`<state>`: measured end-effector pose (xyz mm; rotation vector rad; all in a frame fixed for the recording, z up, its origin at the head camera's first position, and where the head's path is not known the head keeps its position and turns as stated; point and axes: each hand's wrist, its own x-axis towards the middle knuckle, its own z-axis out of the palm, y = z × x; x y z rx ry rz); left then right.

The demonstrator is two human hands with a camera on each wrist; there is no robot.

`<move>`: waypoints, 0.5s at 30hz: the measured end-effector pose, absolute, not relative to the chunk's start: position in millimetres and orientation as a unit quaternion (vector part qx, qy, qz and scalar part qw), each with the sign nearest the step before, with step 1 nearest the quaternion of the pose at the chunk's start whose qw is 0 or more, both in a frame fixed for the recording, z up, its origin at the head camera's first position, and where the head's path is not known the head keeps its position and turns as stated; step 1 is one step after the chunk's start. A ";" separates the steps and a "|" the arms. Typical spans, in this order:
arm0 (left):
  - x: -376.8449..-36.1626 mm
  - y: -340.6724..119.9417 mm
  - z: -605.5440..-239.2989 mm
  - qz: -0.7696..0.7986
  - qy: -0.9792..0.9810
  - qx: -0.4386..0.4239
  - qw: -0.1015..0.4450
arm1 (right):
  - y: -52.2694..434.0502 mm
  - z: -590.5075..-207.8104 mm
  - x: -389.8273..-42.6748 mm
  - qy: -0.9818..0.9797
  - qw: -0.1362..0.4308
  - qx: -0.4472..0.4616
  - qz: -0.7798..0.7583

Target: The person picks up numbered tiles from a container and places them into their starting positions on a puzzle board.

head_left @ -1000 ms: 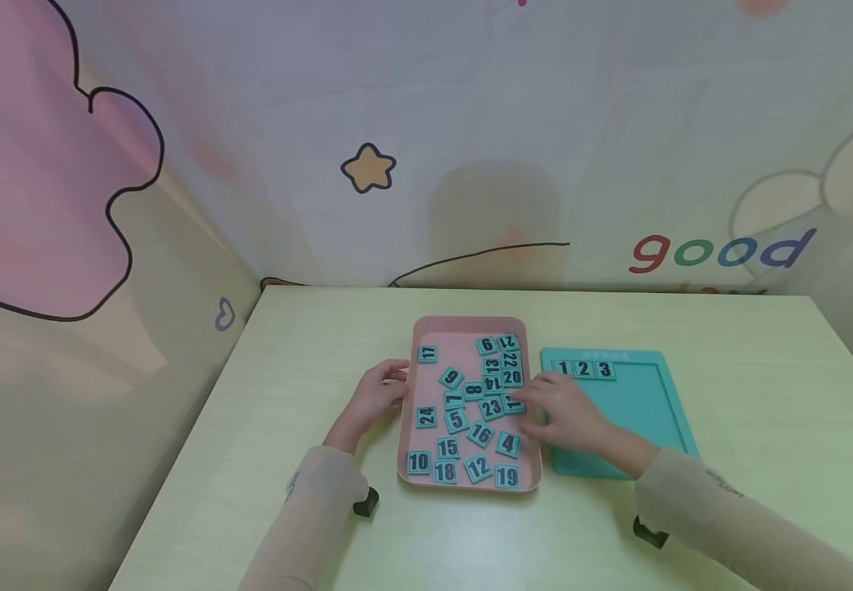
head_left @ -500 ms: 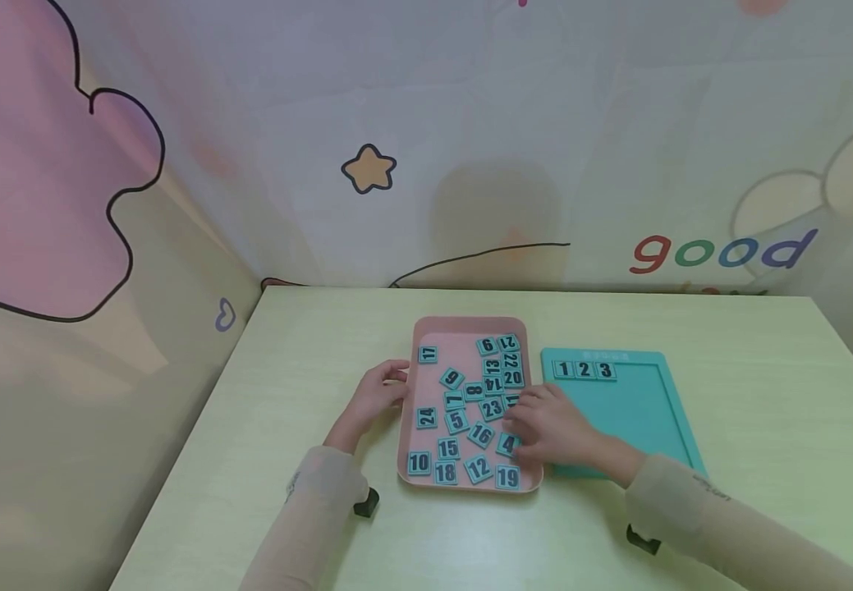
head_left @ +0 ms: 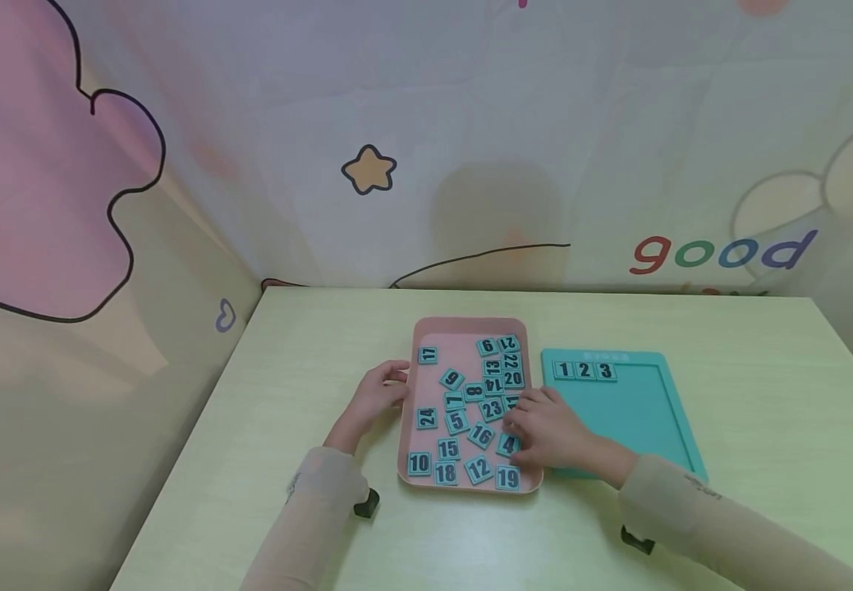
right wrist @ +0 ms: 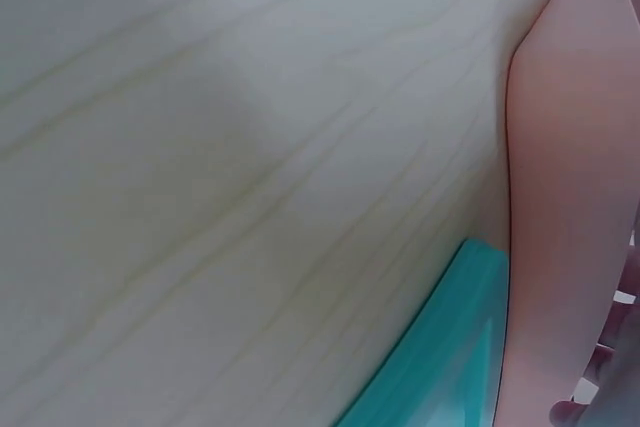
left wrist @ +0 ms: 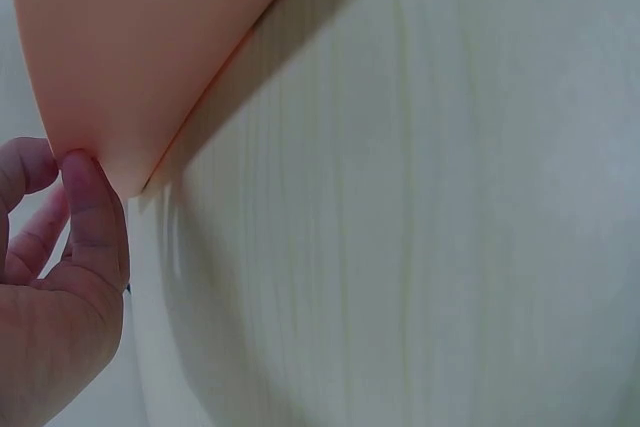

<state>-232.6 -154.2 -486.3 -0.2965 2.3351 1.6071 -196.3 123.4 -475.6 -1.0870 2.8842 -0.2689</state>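
A person sits at a pale wooden table (head_left: 729, 345), both forearms in beige sleeves reaching forward. A pink tray (head_left: 463, 327) lies in the middle of the table, scattered with small teal number tiles. The left hand (head_left: 373, 398) rests at the tray's left edge; the left wrist view shows its thumb (left wrist: 95, 217) pressed against the tray's rounded corner with the fingers curled loosely behind it. The right hand (head_left: 552, 428) lies over the tray's right side, its fingertips down on the tile marked 4 (head_left: 506, 444), which lies flat in the tray near the right rim, just above the tile marked 19 (head_left: 507, 477). Whether the fingers pinch that tile or only touch it cannot be told. Just to the right of the tray lies a teal board (head_left: 640, 410) with a raised border, and tiles 1, 2 and 3 (head_left: 584, 370) sit in a row along its far edge.
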 end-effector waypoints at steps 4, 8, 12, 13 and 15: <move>-232.2 -154.4 -486.1 0.556 0.812 -0.102 0.146 | 122.0 -476.5 -195.6 0.933 0.021 -0.346 -0.093; -232.1 -154.4 -486.0 0.556 0.812 -0.103 0.146 | 121.1 -477.3 -195.5 0.934 0.020 -0.345 -0.093; -232.5 -154.6 -486.9 0.554 0.813 -0.103 0.146 | 120.7 -477.6 -195.6 0.933 0.028 -0.347 -0.091; -232.7 -154.6 -487.2 0.554 0.813 -0.103 0.146 | 120.7 -477.7 -195.6 0.933 0.031 -0.347 -0.091; -233.3 -154.7 -488.0 0.555 0.813 -0.103 0.145 | 120.6 -477.9 -195.7 0.932 0.033 -0.348 -0.093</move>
